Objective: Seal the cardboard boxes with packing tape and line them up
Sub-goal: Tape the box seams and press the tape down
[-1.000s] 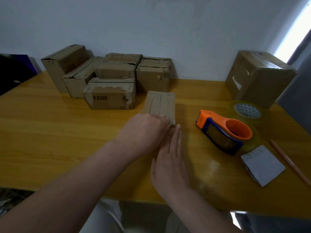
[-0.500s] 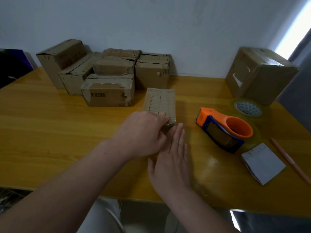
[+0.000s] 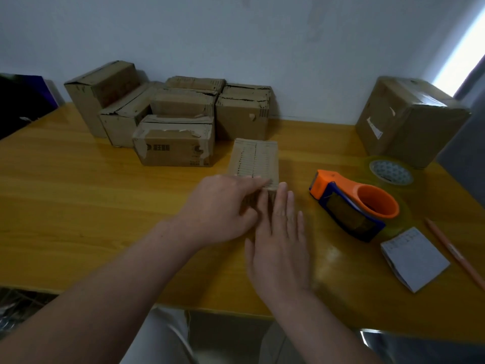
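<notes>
Left grip: my left hand (image 3: 223,208) lies over the near end of the small cardboard box (image 3: 254,158). The index finger is stretched along the top edge and the other fingers are curled against the near face. The thumb is hidden, so I cannot tell whether it pinches the box or only presses it.
Right grip: my right hand (image 3: 280,240) is flat and holds nothing, palm down over the desk (image 3: 78,193). Its straight fingertips (image 3: 282,187) touch the box's near right corner.
Task box: it lies lengthwise away from me at mid-desk, ribbed top up, with its near end hidden behind both hands.
Just right: an orange and blue tape dispenser (image 3: 351,206) lies on its side, apart from my right hand.
Behind it: a roll of clear tape (image 3: 391,172) lies flat.
Far right: a large cardboard box (image 3: 409,119) stands by the wall (image 3: 288,48).
Far left: a cluster of cardboard boxes (image 3: 173,143) is packed together by the wall. Its front box, with torn tape, sits just left of the task box.
Near right: a white notepad (image 3: 414,258), with an orange pencil (image 3: 456,256) beside it.
Left edge: a dark object (image 3: 23,98), too dim to name.
Count: eight boxes as far as I can count, six of them in the cluster, one under my hands and one large; one dispenser, one loose roll, one notepad, one pencil.
</notes>
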`<state>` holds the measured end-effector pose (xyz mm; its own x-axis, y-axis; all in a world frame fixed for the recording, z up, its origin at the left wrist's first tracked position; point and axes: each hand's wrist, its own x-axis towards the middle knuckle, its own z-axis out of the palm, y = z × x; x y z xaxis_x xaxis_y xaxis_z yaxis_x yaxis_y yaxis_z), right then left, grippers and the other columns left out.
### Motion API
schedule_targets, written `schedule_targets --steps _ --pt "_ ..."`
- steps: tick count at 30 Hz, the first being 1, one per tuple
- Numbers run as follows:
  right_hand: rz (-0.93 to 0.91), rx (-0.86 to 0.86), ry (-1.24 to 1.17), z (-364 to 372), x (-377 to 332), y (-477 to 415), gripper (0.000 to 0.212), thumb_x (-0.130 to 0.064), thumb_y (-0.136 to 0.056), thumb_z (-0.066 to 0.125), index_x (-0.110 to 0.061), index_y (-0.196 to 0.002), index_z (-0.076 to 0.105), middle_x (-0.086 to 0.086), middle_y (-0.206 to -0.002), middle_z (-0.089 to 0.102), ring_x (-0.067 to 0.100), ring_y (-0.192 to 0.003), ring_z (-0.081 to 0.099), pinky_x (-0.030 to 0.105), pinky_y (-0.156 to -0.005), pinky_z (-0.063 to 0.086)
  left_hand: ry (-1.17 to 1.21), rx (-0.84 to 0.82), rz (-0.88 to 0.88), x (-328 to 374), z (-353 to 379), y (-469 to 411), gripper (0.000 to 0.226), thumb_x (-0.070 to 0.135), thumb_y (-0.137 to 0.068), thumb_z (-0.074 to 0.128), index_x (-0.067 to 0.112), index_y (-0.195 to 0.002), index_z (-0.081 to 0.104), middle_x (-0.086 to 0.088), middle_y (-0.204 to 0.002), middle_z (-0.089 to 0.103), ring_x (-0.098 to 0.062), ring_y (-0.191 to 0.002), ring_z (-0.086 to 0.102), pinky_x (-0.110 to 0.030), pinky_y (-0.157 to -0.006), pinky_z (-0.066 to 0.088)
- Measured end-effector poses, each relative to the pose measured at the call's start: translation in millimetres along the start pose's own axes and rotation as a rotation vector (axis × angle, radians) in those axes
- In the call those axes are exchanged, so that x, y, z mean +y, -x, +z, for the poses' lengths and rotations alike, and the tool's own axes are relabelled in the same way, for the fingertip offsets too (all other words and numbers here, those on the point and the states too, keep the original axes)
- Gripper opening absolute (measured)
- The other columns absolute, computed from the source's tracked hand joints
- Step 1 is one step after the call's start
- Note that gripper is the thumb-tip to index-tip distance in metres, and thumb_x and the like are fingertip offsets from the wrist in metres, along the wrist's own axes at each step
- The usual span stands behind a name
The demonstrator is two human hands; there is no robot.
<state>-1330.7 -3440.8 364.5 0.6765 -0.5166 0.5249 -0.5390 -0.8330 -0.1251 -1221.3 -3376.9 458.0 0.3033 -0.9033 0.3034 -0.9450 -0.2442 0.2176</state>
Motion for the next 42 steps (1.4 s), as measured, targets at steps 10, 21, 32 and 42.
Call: schedule_targets --steps 10,21,32,42 --pt "-0.127 0.066 -0.325 -43 15 -59 0.042 -0.025 -0.078 0.075 -0.013 -0.117 0.063 0.002 -0.114 0.067 0.021 -0.109 0.06 0.03 -0.086 0.05 0.275 0.166 -0.042 -13 8 7 0.075 0.022 -0.079 0.063 0.02 -0.147 0.032 -0.001 -0.132 0.058 -0.009 -0.111 0.056 -0.022 -0.1 0.042" --pt "-0.052 0.091 -0.58 -64 11 -97 0.008 -0.024 -0.092 0.056 -0.018 -0.09 0.061 -0.008 -0.083 0.063 0.001 -0.071 0.058 0.012 -0.056 0.048 0.312 0.363 -0.156 -9 33 29 0.087 0.04 -0.083 0.059 0.016 -0.152 0.011 0.006 -0.149 0.029 -0.005 -0.134 0.027 -0.035 -0.109 0.034" --pt "0.269 0.009 -0.933 -85 14 -104 0.012 -0.026 -0.092 0.061 -0.024 -0.081 0.059 -0.006 -0.078 0.065 0.005 -0.072 0.063 0.02 -0.058 0.049 -0.062 0.393 -0.056 -4 33 15 0.076 0.057 -0.096 0.031 0.015 -0.152 0.0 -0.003 -0.159 -0.002 -0.021 -0.147 -0.001 -0.043 -0.115 0.009" --pt "0.179 0.033 -0.879 -82 14 -96 0.014 -0.026 -0.092 0.061 -0.028 -0.079 0.056 -0.007 -0.078 0.067 0.005 -0.072 0.064 0.02 -0.059 0.053 -0.229 0.359 -0.071 -9 35 20 0.073 0.063 -0.095 0.024 0.022 -0.152 0.004 -0.005 -0.159 0.002 -0.029 -0.146 0.0 -0.05 -0.113 0.012"
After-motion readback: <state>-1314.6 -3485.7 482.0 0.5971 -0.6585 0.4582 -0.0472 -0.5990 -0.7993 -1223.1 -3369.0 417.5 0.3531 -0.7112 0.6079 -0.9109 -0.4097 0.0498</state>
